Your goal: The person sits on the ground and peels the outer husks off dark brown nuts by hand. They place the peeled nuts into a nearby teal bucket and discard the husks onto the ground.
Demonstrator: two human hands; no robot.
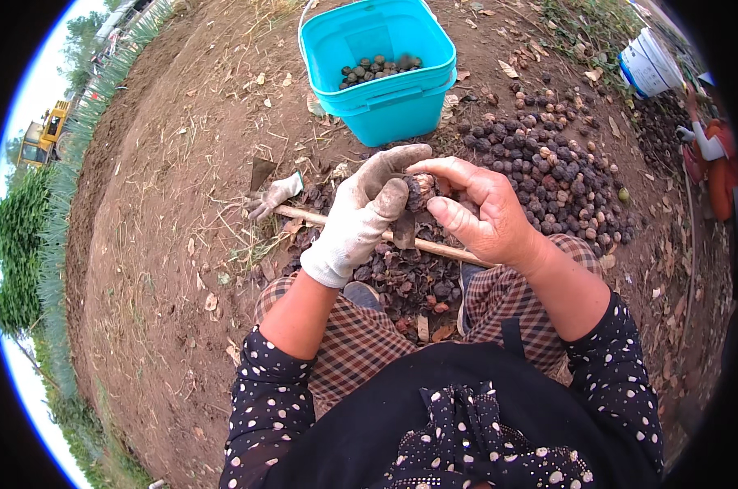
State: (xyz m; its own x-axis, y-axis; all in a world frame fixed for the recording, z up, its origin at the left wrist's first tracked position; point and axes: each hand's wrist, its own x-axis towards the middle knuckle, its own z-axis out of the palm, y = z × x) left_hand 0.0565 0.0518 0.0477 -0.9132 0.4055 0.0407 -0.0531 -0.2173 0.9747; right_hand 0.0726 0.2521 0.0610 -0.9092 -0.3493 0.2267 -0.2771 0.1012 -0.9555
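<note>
Peeling the nut (pixel 420 191) is going best, we are judging, when we are keeping it pinched firmly and working the dark husk off in small pieces. We are holding it up between both hands, above the husk heap (pixel 405 281) and the stick (pixel 361 227) lying across it. Our gloved left hand (pixel 361 213) is closing thumb and fingers together on the nut's left side. Our bare right hand (pixel 483 213) is clamping it too, thumb underneath, fingers curled over the top. The nut pile (pixel 552 175) is lying to our right, the bucket (pixel 381 69) ahead, a spare glove (pixel 275 196) beside the stick.
</note>
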